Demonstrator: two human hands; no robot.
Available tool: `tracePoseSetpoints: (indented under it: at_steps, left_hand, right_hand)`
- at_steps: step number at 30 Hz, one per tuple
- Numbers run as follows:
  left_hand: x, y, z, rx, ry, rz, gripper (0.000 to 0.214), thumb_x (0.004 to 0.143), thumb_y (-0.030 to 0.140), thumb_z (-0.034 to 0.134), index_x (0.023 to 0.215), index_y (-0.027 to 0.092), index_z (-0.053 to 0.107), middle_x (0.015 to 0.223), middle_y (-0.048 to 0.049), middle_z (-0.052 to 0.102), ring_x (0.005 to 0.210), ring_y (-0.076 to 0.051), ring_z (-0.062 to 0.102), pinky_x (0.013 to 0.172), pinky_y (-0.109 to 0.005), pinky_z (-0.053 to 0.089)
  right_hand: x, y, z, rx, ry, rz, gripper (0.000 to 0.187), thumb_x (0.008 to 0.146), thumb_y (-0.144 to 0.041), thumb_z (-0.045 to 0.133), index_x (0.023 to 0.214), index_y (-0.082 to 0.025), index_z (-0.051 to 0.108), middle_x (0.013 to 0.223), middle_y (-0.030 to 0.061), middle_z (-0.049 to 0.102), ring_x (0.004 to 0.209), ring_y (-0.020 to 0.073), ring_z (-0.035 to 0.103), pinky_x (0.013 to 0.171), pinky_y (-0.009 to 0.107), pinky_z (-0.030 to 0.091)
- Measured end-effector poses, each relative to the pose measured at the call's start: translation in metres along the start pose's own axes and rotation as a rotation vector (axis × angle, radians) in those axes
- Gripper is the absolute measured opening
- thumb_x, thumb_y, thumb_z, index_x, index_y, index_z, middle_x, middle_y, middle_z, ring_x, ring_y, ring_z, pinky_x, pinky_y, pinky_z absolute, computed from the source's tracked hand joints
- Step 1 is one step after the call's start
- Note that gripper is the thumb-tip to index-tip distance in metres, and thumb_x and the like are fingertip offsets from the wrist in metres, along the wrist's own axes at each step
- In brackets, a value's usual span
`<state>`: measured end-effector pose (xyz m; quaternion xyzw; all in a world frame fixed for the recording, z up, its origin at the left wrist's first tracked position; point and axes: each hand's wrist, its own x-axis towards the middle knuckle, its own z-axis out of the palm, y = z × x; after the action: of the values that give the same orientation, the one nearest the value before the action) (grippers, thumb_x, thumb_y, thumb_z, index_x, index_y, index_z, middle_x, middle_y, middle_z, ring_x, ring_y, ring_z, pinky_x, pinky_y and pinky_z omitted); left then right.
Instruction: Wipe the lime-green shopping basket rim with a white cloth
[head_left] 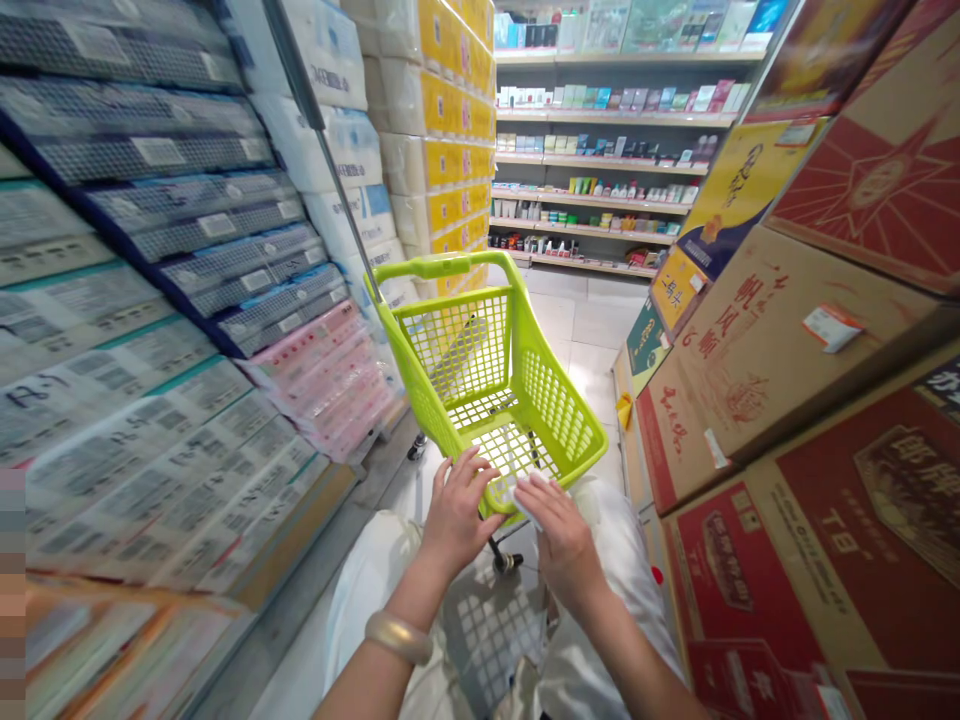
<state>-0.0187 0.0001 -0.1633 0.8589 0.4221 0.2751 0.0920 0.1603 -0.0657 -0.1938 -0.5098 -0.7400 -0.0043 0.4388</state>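
Observation:
A lime-green shopping cart (559,390) with a lattice basket stands right in front of me, its near end close to my knees. My left hand (459,512) is at the near left corner of the basket rim, fingers spread and slightly bent; nothing shows in it. On the near rim, my right hand (556,532) has a piece of white tissue (528,498) under its fingers, pressed against the green plastic. The tissue is mostly covered by the fingers. The basket's lattice floor shows bare. A grey pole (341,185) rises from the cart's far left corner.
Wrapped tissue packs (202,225) are stacked along the left, with yellow-and-white packs (442,110) further back. Cardboard cartons (757,370) rise close on the right. Shelves of small boxed goods (615,118) stand across the aisle's far end, beyond the tiled floor (585,320).

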Motion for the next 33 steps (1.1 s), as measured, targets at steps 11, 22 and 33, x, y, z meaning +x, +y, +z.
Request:
tracePoseSetpoints:
  at_steps: [11,22,33]
  left_hand:
    - [-0.004,0.002,0.005,-0.123,0.045,0.054,0.036,0.074,0.018,0.069,0.109,0.020,0.060,0.116,-0.0120,0.063,0.131,-0.033,0.046,0.105,-0.053,0.044]
    - [-0.006,-0.001,0.008,-0.210,0.094,0.077,0.044,0.066,0.010,0.075,0.106,0.021,0.059,0.117,-0.0102,0.062,0.136,-0.036,0.040,0.110,-0.058,0.041]
    - [-0.010,-0.002,0.003,-0.243,0.086,0.066,0.033,0.064,0.008,0.076,0.086,0.021,0.057,0.115,-0.0085,0.062,0.138,-0.035,0.040,0.108,-0.054,0.045]
  right_hand:
    - [-0.003,-0.015,0.002,0.013,-0.047,-0.051,0.059,0.082,-0.002,0.038,0.134,-0.023,0.057,0.128,0.0058,0.067,0.130,0.0193,0.054,0.109,0.045,0.047]
    - [-0.004,0.010,-0.011,-0.077,0.091,0.082,0.059,0.081,0.001,0.038,0.131,-0.022,0.060,0.127,0.0073,0.067,0.130,0.0222,0.054,0.110,0.049,0.045]
    - [-0.001,0.041,-0.021,-0.092,0.166,0.139,0.061,0.079,0.002,0.038,0.130,-0.024,0.061,0.126,0.0070,0.068,0.130,0.0230,0.054,0.112,0.052,0.042]
